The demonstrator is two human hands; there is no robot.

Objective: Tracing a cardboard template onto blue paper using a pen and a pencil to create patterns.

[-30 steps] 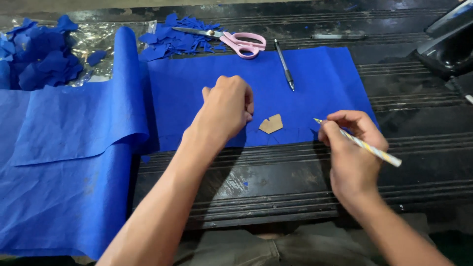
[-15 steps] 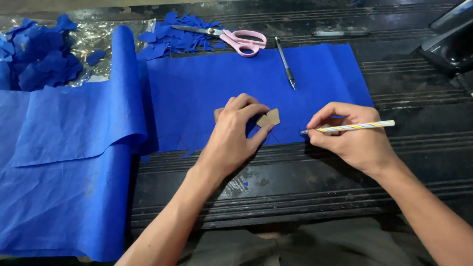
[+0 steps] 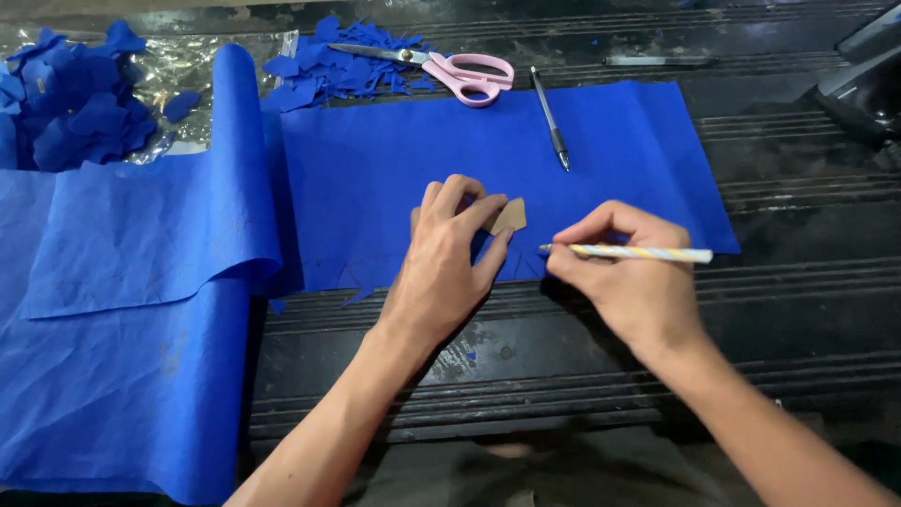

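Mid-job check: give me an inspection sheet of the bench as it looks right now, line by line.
Surface: dark ribbed bench, mostly covered by blue fabric.
Job's things: small tan cardboard template lying on the fabric; pale pencil, tip near the template.
Clutter: pink-handled scissors, dark pen, blue fabric scraps, a second pen at the far edge.
Hands: left hand pressing the template; right hand gripping the pencil.
Cables: nothing seen.
Surroundings: dark object at upper right, kind unclear.
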